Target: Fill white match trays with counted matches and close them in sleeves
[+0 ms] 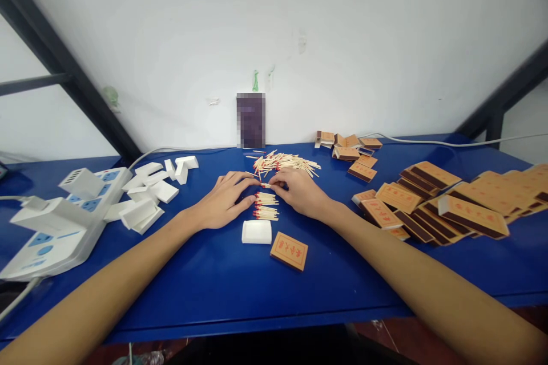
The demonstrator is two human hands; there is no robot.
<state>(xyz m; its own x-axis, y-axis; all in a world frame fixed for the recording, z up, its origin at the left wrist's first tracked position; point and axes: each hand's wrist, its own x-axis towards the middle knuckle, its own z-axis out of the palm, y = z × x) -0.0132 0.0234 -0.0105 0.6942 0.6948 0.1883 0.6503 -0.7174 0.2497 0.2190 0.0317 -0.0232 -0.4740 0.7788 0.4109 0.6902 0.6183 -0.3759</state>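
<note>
My right hand (298, 191) pinches a few matches (266, 186) by their plain ends, just above a row of matches. Across from it, my left hand (226, 201) rests on the table with its fingers stretched out and apart, the index fingertip by the red heads. Between my hands, the row of matches (267, 206) lies side by side with heads to the left. Behind them is a loose heap of matches (286, 163). Nearer to me are a white matchbox tray (257, 232) and an orange matchbox sleeve (289, 250), which lie apart.
Several white trays (148, 191) lie at the left, beside a power strip (81, 234) with plugged-in chargers. Many orange matchboxes (398, 197) are piled at the right, with more boxes (346, 153) farther back. A pixelated dark object (251, 120) stands against the wall.
</note>
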